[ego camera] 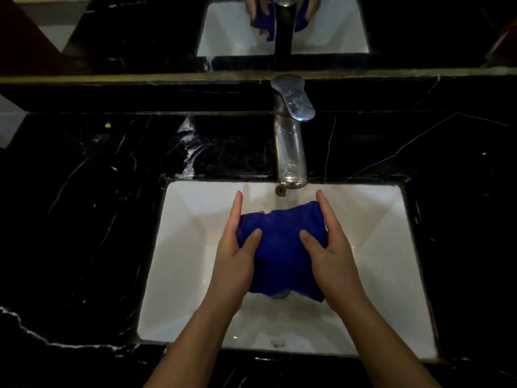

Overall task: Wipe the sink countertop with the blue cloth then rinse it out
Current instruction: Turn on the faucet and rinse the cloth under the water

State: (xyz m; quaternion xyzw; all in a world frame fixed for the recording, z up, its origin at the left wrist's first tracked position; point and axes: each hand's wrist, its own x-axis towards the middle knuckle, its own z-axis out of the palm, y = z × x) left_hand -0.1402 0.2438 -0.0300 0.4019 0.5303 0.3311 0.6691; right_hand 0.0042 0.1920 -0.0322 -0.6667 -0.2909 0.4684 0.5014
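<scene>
Now rinsing: your left hand (235,256) and right hand (330,253) hold the blue cloth (279,247) between thumbs and straight fingers, just below the faucet (291,152), over the sink (181,275). Next, likely wring firmly.

Bathroom: white undermount sink (372,247) set in black marble bench (84,205), chrome mixer tap (289,141), mirror (140,32) right behind.

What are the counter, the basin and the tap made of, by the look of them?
The counter looks like polished black marble or a look-alike: glossy, with thin white veins. The basin seems glazed white ceramic, smooth and shiny. The tap looks like chromed metal, silvery with reflections.
</scene>
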